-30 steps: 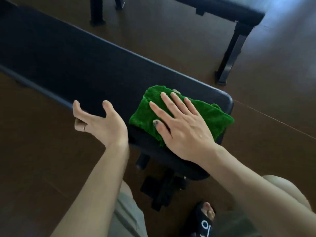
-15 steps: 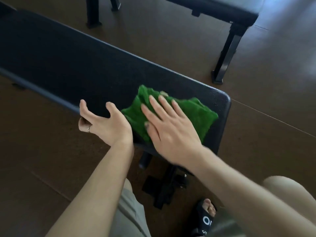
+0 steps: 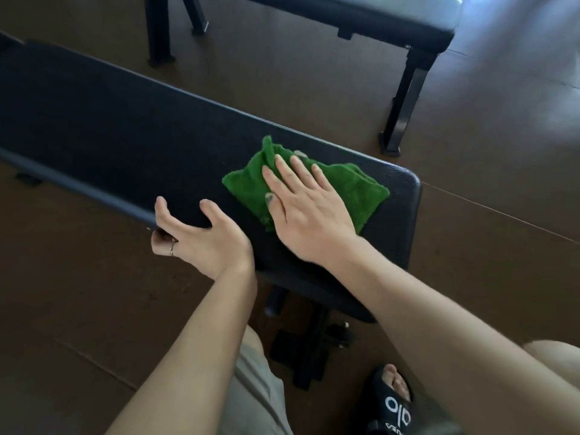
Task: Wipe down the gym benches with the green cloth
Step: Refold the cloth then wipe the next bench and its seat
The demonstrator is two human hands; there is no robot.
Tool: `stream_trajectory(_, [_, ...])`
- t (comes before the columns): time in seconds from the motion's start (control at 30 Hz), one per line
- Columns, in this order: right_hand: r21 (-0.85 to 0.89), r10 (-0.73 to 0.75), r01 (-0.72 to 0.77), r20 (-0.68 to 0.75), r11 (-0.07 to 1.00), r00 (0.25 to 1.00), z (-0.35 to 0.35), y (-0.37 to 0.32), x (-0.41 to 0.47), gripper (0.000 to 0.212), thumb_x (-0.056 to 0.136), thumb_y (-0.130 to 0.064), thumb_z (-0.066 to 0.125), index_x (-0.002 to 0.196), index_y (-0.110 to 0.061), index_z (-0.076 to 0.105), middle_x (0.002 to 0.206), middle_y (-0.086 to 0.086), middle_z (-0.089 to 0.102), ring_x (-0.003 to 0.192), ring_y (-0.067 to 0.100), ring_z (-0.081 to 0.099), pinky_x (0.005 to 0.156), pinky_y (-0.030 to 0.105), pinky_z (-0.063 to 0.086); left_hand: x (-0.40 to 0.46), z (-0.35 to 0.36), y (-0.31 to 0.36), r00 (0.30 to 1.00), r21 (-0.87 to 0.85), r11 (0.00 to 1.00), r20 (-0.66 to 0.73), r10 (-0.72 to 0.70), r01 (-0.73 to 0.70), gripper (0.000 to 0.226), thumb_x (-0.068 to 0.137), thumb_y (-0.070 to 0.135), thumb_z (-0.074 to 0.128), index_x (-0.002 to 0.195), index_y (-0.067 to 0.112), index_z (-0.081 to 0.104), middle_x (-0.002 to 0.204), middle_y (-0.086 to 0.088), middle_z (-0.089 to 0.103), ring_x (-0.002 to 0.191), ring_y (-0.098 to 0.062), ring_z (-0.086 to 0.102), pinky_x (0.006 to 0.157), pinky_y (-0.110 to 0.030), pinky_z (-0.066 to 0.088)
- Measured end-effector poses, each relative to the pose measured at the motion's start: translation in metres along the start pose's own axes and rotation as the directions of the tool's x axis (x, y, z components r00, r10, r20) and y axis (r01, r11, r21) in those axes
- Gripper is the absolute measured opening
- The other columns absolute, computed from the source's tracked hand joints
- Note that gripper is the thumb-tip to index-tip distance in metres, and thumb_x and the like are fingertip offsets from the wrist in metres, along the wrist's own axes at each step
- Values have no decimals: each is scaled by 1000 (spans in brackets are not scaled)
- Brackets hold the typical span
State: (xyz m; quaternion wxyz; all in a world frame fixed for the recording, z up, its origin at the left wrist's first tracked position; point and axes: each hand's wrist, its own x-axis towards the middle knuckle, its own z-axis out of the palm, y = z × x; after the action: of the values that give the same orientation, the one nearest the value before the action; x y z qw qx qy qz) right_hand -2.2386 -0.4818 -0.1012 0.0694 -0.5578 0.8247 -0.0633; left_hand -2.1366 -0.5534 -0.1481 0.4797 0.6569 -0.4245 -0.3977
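In the head view, a long dark padded bench, the table [image 3: 131,133] for this job, runs from the upper left of the frame down to a rounded end at centre right. The green cloth [image 3: 351,186] lies crumpled on its top surface near that right-hand end, just left of the rounded corner.

The right hand [image 3: 309,215] lies flat on the cloth, its fingers [image 3: 284,169] straight and spread, pointing toward the upper left, palm pressing the fabric onto the padding. Its grip is released: nothing is curled round the cloth, the hand only presses on it. Part of the cloth shows beyond the fingertips and to the right of the hand.

The left hand [image 3: 201,237] sits just left of the right one, at the near edge of the table. Its thumb rests on the top surface while the fingers curl under the edge, so this grip is grasping the table's rim. A ring [image 3: 171,248] shows on one finger.

A second bench [image 3: 376,17] with black metal legs stands in the upper part of the frame, well apart on the brown floor [image 3: 78,302]. At the lower right, a foot in a black sandal [image 3: 392,406] with white lettering rests on the floor, beside the near table's black base.
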Motion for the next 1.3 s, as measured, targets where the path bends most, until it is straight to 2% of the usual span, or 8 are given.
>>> stream_trajectory(0.17, [-6, -54, 54, 23, 999, 998, 4, -5, -82, 58, 109, -44, 14, 165, -30, 19, 173, -4, 11, 161, 17, 1, 130, 44, 5, 0, 1, -1, 999, -5, 1000, 22, 28, -28, 58, 96, 37, 55, 150, 37, 37, 150, -7, 20, 104, -30, 60, 75, -36, 56])
stream_trajectory(0.33, [-19, -1, 1, 2, 1000, 1000, -1, 15, -2, 57, 108, -43, 13, 165, -35, 17, 174, -4, 10, 161, 19, 2, 130, 43, 3, -3, -1, 0, 1000, -19, 1000, 22, 9, -9, 55, 98, 35, 58, 150, 37, 39, 152, -8, 19, 98, -15, 56, 71, -26, 50])
stream_trajectory(0.5, [-17, 124, -123, 17, 992, 992, -2, 5, 46, 58, 110, -41, 11, 166, -28, 10, 174, -1, 4, 161, 20, -3, 130, 43, -1, 0, 1, -1, 1000, -8, 1000, 16, 22, -22, 54, 96, 36, 58, 147, 38, 40, 150, -7, 21, 108, -27, 58, 82, -43, 58])
stream_trajectory(0.67, [1, -51, 51, -20, 999, 998, 10, -15, -58, 58, 109, -40, 20, 164, -24, 26, 172, 1, 19, 160, 23, 10, 130, 45, 7, 4, -1, -5, 999, -20, 999, 18, 32, -31, 55, 94, 38, 56, 147, 38, 41, 150, -5, 20, 114, -28, 56, 86, -43, 57])
stream_trajectory(0.83, [7, -73, 73, 27, 997, 997, 2, 3, -5, 56, 109, -41, 19, 164, -33, 20, 173, -4, 14, 160, 19, 5, 129, 43, 3, 2, -1, -4, 999, -21, 999, 4, 43, -42, 54, 94, 37, 58, 146, 38, 43, 148, -3, 22, 112, -25, 57, 82, -36, 57])
stream_trajectory(0.97, [15, 195, -196, 14, 981, 981, -5, 44, 50, 57, 109, -42, 14, 165, -35, 14, 174, -6, 7, 160, 18, 1, 129, 44, -2, 4, -1, -6, 999, -29, 999, -7, 46, -46, 54, 93, 39, 59, 145, 40, 43, 146, -1, 23, 113, -28, 59, 73, -28, 55])
stream_trajectory(1.13, [77, 550, -547, -38, 834, 834, -13, 108, 7, 58, 108, -42, 14, 165, -31, 17, 172, -2, 18, 159, 23, 11, 129, 47, 3, 5, -2, -4, 999, -48, 998, -3, 44, -44, 53, 92, 38, 58, 142, 42, 44, 146, -1, 22, 112, -24, 60, 71, -26, 55])
stream_trajectory(1.3, [287, 721, -683, -40, 671, 691, 7, 55, -74, 61, 110, -43, 13, 166, -22, 11, 173, 13, 1, 159, 36, -1, 129, 48, 2, 6, -2, -3, 998, -39, 998, -3, 56, -56, 53, 92, 37, 57, 143, 38, 45, 145, -3, 23, 113, -24, 59, 72, -24, 56])
